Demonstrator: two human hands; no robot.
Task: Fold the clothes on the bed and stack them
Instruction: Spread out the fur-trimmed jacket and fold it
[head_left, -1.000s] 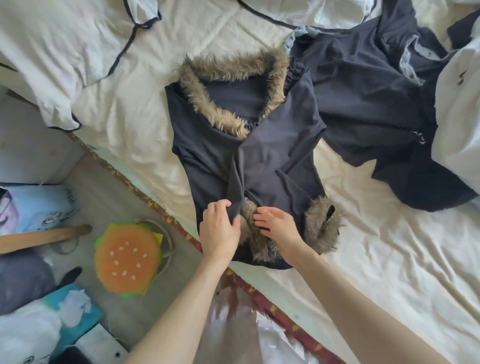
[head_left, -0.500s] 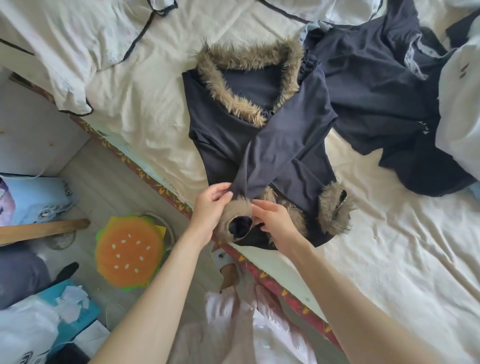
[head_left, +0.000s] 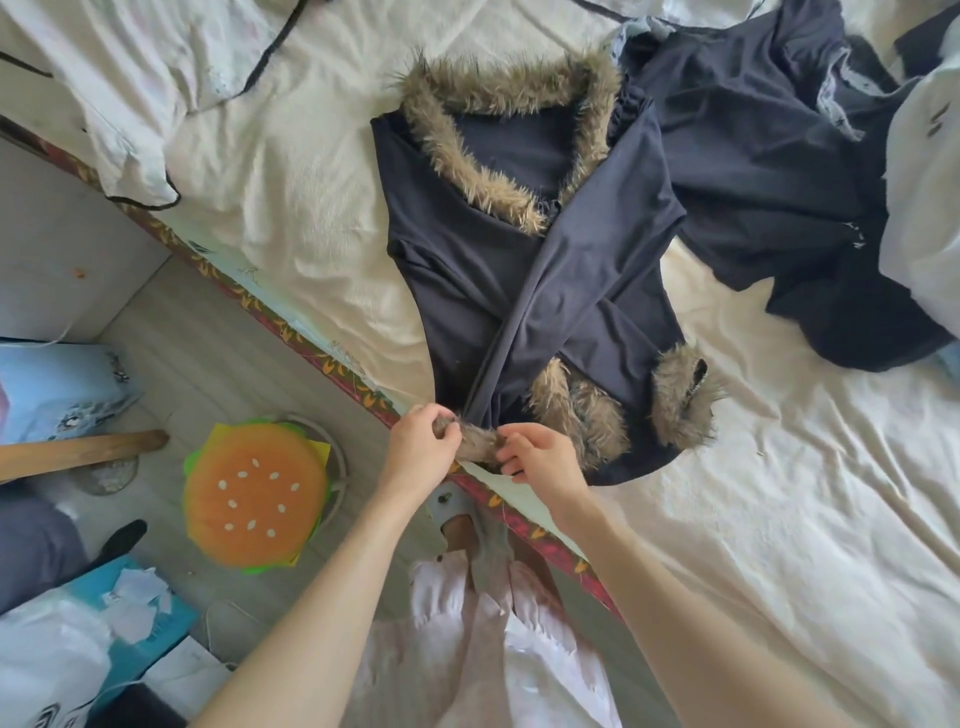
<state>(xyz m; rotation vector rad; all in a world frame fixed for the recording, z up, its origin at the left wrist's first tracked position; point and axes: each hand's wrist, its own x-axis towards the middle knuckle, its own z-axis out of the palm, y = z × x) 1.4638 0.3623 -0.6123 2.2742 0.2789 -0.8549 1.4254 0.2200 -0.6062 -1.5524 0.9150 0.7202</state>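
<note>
Both my hands, left hand (head_left: 423, 441) and right hand (head_left: 540, 457), now pinch the fur cuff (head_left: 475, 441), drawn to the jacket (head_left: 524, 291) hem's near edge; sleeve crossed, ready for folding.

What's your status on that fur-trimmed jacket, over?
Left hand and right hand both pinching the fur cuff at the bed edge. Dark jacket flat, sleeves crossed. Nothing in the way.
</note>
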